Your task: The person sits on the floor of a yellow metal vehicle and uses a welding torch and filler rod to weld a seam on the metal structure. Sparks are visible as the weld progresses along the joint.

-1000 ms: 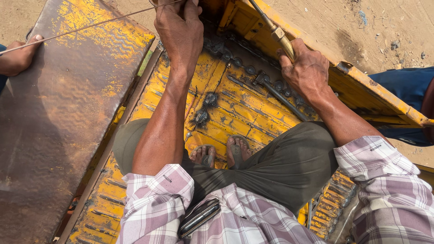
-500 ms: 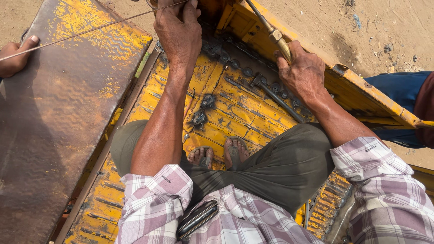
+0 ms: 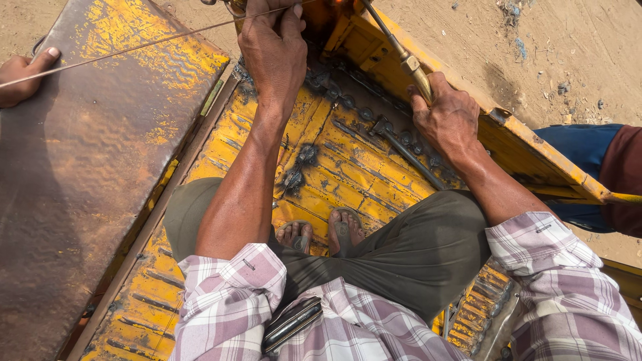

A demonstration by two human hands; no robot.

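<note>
Left hand: the left hand (image 3: 274, 50) is at the far edge of the yellow metal panel (image 3: 348, 167), back of the hand up, fingers curled tight around a thin metal rod (image 3: 127, 50).
Thin metal rod: it runs from this hand to the left, over the rusty brown plate (image 3: 87, 174), and passes just beside another person's hand (image 3: 23, 77) at the plate's far left edge; I cannot tell if that hand touches it.
Right hand: the right hand (image 3: 448, 120) is near the right edge of the panel, fingers closed fully around the brass handle of a torch (image 3: 404, 57).
Torch: its thin tube goes up and to the left toward the far edge, where an orange glow shows at the top of the view.
Yellow metal panel: worn paint, dark welded bumps and a bar across the middle.
Person: sits on the panel with legs crossed, bare feet (image 3: 321, 234) in sandals in the middle, checked shirt sleeves at the near edge.
Other person: a blue and dark red clothed part (image 3: 602, 167) is beyond the right edge.
</note>
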